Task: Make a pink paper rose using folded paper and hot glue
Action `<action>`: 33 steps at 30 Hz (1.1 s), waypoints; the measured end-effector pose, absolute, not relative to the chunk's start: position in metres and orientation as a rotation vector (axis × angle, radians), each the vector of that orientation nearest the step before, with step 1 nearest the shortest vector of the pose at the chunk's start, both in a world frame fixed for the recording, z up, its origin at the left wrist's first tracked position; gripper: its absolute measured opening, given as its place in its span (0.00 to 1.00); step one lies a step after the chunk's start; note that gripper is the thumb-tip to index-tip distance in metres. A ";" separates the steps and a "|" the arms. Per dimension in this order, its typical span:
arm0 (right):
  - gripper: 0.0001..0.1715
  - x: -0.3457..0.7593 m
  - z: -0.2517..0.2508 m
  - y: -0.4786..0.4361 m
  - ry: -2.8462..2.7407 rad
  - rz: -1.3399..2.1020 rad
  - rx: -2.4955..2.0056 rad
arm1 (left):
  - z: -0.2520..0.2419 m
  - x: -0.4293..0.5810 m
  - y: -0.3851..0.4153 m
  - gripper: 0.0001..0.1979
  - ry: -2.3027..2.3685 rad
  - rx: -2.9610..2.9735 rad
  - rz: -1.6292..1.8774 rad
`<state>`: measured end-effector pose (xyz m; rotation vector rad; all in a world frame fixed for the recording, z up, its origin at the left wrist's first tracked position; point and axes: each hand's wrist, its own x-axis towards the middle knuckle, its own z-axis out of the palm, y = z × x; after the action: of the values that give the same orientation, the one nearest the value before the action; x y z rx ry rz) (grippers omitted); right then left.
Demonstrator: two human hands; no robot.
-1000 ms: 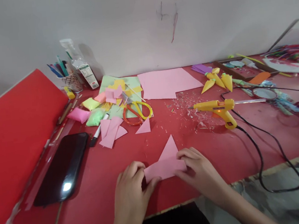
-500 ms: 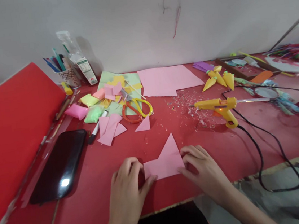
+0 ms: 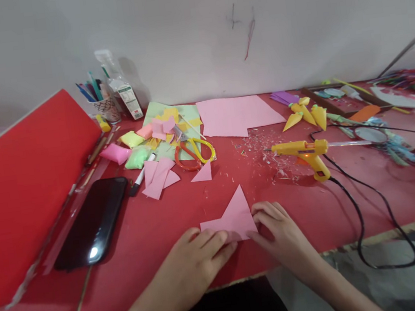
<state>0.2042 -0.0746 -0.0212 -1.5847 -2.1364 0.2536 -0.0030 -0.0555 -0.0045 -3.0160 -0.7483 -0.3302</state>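
A pink paper piece [image 3: 237,215] with a pointed peak at its upper right lies on the red table in front of me. My left hand [image 3: 203,257] is at its lower left edge, fingers on the paper and thumb just below, closed on that edge. The right edge is pinched by my right hand [image 3: 274,225], its thumb at the lower right corner. Beyond the paper are a small pink triangle [image 3: 204,172], several pink offcuts [image 3: 160,176] and scissors [image 3: 188,157] with orange and yellow handles.
To the right lies a yellow glue gun [image 3: 301,150] with a black cord hanging past the table edge. A black phone [image 3: 94,222] and a red board [image 3: 34,192] are on the left. Farther back are a large pink sheet [image 3: 238,115], yellow paper cones [image 3: 303,114] and a bottle [image 3: 126,95].
My left hand has slid right from the paper's left edge to its lower edge. The right hand stays at the right edge. The view has shifted slightly.
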 end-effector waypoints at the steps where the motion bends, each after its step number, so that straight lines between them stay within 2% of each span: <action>1: 0.07 0.204 -0.022 -0.075 -2.130 0.254 -1.584 | -0.003 -0.001 -0.055 0.17 -0.701 -3.029 -0.290; 12: 0.03 0.206 -0.023 -0.076 -2.134 0.154 -1.587 | -0.005 -0.031 -0.058 0.20 -0.779 -3.088 -0.235; 15: 0.10 0.202 -0.020 -0.082 -2.191 -0.132 -1.568 | -0.001 -0.036 -0.060 0.22 -0.839 -3.094 -0.209; 18: 0.15 0.192 -0.016 -0.091 -2.459 -0.334 -1.367 | 0.003 -0.035 -0.062 0.22 -0.912 -3.096 -0.246; 24: 0.20 0.178 -0.011 -0.103 -2.616 -0.163 -1.306 | 0.004 -0.033 -0.061 0.25 -0.961 -3.134 -0.344; 33: 0.19 0.204 -0.008 -0.104 -2.589 -0.066 -1.460 | 0.007 -0.038 -0.045 0.23 -0.840 -3.248 -0.254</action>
<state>0.2040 -0.1037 -0.0084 -1.4601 -2.5892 -0.0661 -0.0382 -0.0452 0.0069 -3.2479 -0.8399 -0.2539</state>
